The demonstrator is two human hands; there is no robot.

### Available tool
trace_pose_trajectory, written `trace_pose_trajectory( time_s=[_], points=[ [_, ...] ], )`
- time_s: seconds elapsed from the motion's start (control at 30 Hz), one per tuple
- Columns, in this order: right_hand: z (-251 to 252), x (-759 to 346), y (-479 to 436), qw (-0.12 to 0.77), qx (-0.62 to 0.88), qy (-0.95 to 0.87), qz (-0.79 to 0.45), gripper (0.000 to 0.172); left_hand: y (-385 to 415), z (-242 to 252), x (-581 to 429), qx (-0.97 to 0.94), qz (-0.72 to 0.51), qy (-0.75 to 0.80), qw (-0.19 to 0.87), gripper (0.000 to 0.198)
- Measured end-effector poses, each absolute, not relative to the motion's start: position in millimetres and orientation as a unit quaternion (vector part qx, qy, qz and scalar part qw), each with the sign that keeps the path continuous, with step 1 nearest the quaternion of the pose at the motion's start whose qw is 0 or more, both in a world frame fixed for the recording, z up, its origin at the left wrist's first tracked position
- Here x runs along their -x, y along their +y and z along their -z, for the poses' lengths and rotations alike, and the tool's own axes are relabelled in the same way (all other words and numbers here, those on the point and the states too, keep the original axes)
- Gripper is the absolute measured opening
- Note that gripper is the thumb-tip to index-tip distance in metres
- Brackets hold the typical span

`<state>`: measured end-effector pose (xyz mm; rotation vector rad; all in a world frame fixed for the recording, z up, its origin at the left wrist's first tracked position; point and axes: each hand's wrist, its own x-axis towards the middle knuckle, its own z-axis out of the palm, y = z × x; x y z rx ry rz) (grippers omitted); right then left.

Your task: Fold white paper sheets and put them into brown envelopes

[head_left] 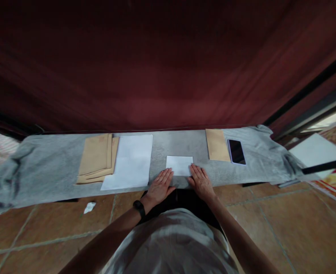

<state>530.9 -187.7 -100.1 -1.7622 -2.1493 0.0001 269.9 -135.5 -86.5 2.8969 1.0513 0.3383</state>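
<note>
A small white folded-looking sheet of paper (179, 164) lies flat on the grey cloth in front of me. At its lower left corner rests my left hand (160, 185), fingers stretched out and flat, a dark band on the wrist. My right hand (201, 182) lies flat too, its fingertips touching the paper's right edge. Neither hand grips anything. To the left is a stack of larger white paper sheets (132, 160), partly overlapped by several brown envelopes (95, 155). On the right a single brown envelope (217, 144) lies beside a phone (236, 152).
The narrow bench is covered by a grey cloth (56, 163), bunched at both ends. Behind it rises a dark red panel (162, 76). A crumpled white scrap (89, 207) lies on the tiled floor (56, 220). A white board (322, 152) stands at the far right.
</note>
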Motion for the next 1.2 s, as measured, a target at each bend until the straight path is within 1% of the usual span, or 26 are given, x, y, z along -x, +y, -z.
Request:
trace_pose_trajectory(
  time_s=[0.07, 0.23, 0.3, 0.43, 0.53, 0.67, 0.77, 0.87, 0.97, 1.1, 1.2],
  points=[
    [101.9, -530.7, -187.3, 0.184, 0.623, -0.760, 0.000, 0.056, -138.7, 85.4, -264.3, -0.929, -0.114, 0.353, 0.017, 0.059],
    [103.0, -525.2, -183.2, 0.206, 0.629, -0.750, 0.002, 0.051, -133.9, 81.5, -268.7, -0.917, -0.125, 0.379, 0.018, 0.043],
    [101.6, -523.5, -181.2, 0.205, 0.624, -0.754, -0.002, 0.049, -126.7, 80.1, -275.3, -0.919, -0.102, 0.381, 0.013, 0.043],
    [96.8, -524.8, -177.6, 0.198, 0.617, -0.761, -0.014, 0.047, -112.5, 76.8, -286.2, -0.925, -0.035, 0.378, 0.018, 0.053],
    [93.3, -526.9, -174.3, 0.195, 0.616, -0.763, -0.020, 0.045, -107.3, 73.2, -290.7, -0.930, -0.014, 0.366, 0.016, 0.057],
    [90.7, -526.8, -170.0, 0.186, 0.618, -0.763, -0.019, 0.042, -105.0, 65.2, -293.3, -0.932, -0.005, 0.362, 0.001, 0.050],
    [89.6, -527.6, -168.3, 0.185, 0.619, -0.763, -0.020, 0.040, -102.8, 56.5, -293.1, -0.924, -0.024, 0.380, 0.025, 0.039],
    [86.1, -531.3, -166.8, 0.202, 0.605, -0.770, -0.033, 0.040, -98.8, 45.8, -292.4, -0.906, -0.075, 0.412, 0.065, 0.025],
    [78.1, -536.3, -162.5, 0.238, 0.601, -0.760, -0.068, 0.035, -91.1, 34.0, -292.8, -0.877, -0.160, 0.433, 0.133, 0.021],
    [62.1, -540.2, -149.7, 0.340, 0.628, -0.686, -0.142, 0.034, -74.1, 21.1, -296.8, -0.763, -0.311, 0.482, 0.297, 0.015],
    [51.1, -540.2, -137.0, 0.404, 0.637, -0.633, -0.176, 0.036, -63.5, 19.0, -301.0, -0.656, -0.398, 0.472, 0.434, 0.024]
  ],
)
